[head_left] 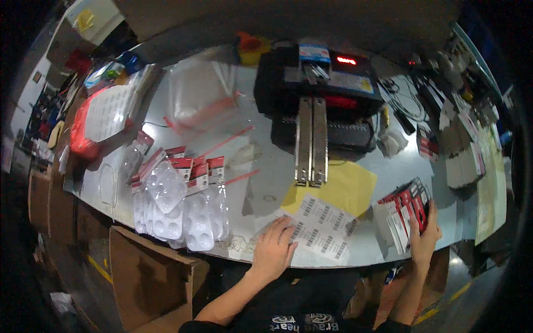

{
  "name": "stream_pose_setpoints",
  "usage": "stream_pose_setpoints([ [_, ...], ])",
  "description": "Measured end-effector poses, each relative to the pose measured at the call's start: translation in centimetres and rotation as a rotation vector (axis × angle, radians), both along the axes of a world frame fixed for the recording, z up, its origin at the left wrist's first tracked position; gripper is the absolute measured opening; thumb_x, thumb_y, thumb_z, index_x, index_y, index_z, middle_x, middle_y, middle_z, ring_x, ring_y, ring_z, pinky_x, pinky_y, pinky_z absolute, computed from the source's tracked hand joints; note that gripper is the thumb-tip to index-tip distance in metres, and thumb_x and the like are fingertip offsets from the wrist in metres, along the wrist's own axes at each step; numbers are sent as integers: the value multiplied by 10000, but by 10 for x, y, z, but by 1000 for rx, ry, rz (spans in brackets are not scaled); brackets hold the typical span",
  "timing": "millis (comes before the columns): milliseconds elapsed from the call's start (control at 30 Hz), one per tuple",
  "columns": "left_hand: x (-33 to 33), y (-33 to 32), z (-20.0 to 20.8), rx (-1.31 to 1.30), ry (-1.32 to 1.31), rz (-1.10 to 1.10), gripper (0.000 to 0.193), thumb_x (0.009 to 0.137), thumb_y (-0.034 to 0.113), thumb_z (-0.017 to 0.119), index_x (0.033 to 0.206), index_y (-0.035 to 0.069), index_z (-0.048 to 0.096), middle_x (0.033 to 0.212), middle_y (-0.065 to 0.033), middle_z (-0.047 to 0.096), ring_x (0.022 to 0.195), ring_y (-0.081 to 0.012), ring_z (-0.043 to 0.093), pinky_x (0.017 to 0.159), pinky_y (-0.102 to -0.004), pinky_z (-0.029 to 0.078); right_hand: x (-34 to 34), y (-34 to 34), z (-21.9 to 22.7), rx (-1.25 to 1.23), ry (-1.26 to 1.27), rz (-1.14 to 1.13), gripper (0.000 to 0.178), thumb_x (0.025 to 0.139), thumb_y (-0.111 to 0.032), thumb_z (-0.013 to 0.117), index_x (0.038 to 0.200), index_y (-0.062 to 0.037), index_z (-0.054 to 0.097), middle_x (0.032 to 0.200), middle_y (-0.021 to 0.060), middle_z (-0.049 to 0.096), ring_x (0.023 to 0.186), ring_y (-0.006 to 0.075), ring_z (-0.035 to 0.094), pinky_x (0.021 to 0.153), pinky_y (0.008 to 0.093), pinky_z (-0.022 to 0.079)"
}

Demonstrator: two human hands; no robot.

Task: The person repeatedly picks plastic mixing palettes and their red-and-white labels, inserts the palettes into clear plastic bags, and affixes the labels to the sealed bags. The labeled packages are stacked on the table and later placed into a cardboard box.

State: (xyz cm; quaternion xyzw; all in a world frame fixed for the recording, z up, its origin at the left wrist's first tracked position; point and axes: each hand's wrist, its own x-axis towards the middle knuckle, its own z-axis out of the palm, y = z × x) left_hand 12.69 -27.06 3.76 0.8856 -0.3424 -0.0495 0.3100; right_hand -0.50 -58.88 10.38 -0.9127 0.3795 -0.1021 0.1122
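Observation:
My left hand (273, 248) rests at the table's near edge, its fingers lying at the left border of a white sheet of barcode labels (323, 228). Partly under that sheet is a yellow sheet (348, 186). At the right, my right hand (424, 240) grips the side of a stack of red, black and white cards (401, 215), thumb on the near side and fingers partly hidden behind it. To the left lies a pile of white plastic palettes with round wells (166, 191), packed in clear bags with red card tops.
Beyond the sheets stands a black machine (319, 83) with metal rails and a red display. Clear plastic bags (201, 91) and a red-wrapped bundle (102, 119) lie at the far left. Cables (408, 102) and a card box (465, 166) are on the right; a cardboard box (150, 277) stands below the table.

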Motion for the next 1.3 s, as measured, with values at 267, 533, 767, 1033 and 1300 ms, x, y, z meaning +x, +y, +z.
stream_pose_setpoints([
  [267, 23, 73, 41, -181, -584, 133, 390, 772, 100, 631, 1131, -9, 527, 1197, -184, 507, 1182, -334, 463, 890, -426, 410, 15, 67, 13, 185, -577, 302, 259, 945, -95, 374, 1034, 51, 570, 1002, 137, 609, 927, 217, 573, 864, 325, 428],
  [533, 157, 206, 80, 348, 278, 870, 739, 770, 571, 590, 1130, -67, 500, 1182, -228, 500, 1109, -398, 446, 951, -454, 343, 201, 259, -19, 1044, 129, 708, 619, 913, -480, 418, 1203, 66, 465, 1110, 220, 559, 1024, 320, 556, 862, 403, 450],
  [767, 156, 205, 40, -149, 75, 518, 745, 625, 489, 761, 1119, -30, 553, 1051, -182, 618, 978, -303, 597, 882, -376, 442, 250, 307, -45, 1645, 190, 473, 897, 819, -648, 491, 1325, 72, 312, 1290, 200, 449, 1125, 290, 494, 912, 435, 415],
  [1033, 120, 174, 32, -443, 197, 494, 597, 724, 347, 700, 1151, -25, 511, 1132, -237, 544, 1064, -373, 518, 908, -399, 406, 248, 316, -38, 1782, 14, 375, 631, 679, -183, 797, 1196, 11, 493, 1109, 122, 590, 974, 234, 590, 828, 350, 489],
  [1300, 60, 153, 37, -644, 234, 384, 530, 817, 278, 634, 1224, -32, 494, 1325, -218, 399, 1229, -338, 405, 1016, -395, 330, 181, 273, -45, 1631, -218, 509, 674, 583, -43, 791, 1181, 16, 485, 1069, 119, 598, 957, 245, 604, 821, 360, 499],
])
